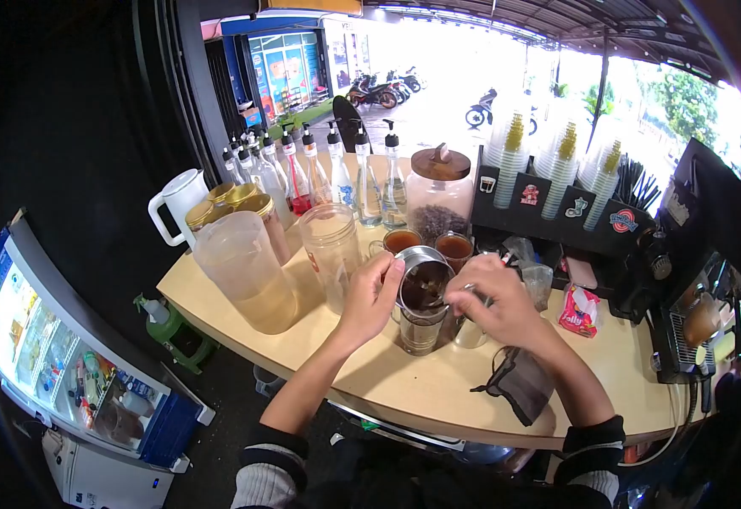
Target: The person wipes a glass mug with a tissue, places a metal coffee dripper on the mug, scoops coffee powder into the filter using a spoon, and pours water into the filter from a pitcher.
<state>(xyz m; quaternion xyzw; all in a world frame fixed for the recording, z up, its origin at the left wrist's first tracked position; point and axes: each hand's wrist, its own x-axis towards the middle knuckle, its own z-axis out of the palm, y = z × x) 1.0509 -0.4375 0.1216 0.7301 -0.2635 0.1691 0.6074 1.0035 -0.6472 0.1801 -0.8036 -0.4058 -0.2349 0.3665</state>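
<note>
My left hand [372, 295] grips the left side of a metal cup [422, 254], thumb up at its rim. Dark liquid [426, 287] fills part of the cup. My right hand [496, 297] is closed in a pinch at the cup's right side; what its fingers hold is too small to make out. Just below the cup's mouth shows a clear glass [420, 335]. A second metal vessel [472, 332] stands under my right hand, partly hidden. Behind the cup are two glass mugs of brown drink, the left mug [402, 241] and the right mug [454, 247].
A dark cloth strainer [519, 386] lies near the counter's front edge. To the left stand a cloudy plastic pitcher [243, 271], a clear jar [330, 254] and several pump bottles [366, 182]. A lidded jar [439, 195], cup stacks [561, 161] and a pink packet [580, 310] are further right.
</note>
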